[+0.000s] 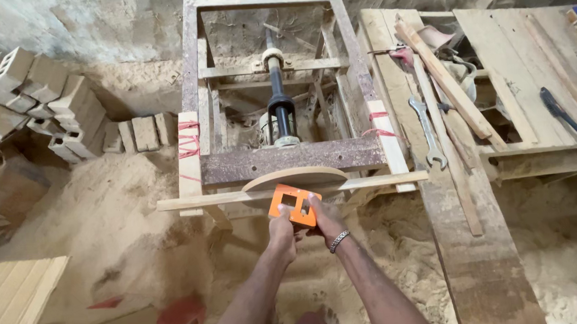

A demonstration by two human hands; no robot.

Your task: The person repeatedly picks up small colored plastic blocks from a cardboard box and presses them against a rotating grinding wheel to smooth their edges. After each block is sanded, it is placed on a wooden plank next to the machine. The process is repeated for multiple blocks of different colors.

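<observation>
Both my hands hold an orange rectangular block [294, 205] with two square holes in it. My left hand [282, 234] grips its lower left side and my right hand [325, 221], with a metal bracelet at the wrist, grips its right side. The block is pressed against the near edge of a round wooden disc [296, 176], which sits at the front of a wooden frame machine [288, 158] with a vertical black shaft [278, 102]. A long wooden slat [197, 201] runs across the frame's front just below the disc.
A plank workbench [480, 237] on the right carries a spanner [428, 133], wooden strips [443, 79] and a dark chisel-like tool [562, 113]. Small wooden blocks [51, 103] are stacked at the left. Sawdust [118, 219] covers the floor. Pale boards [16, 299] lie at the lower left.
</observation>
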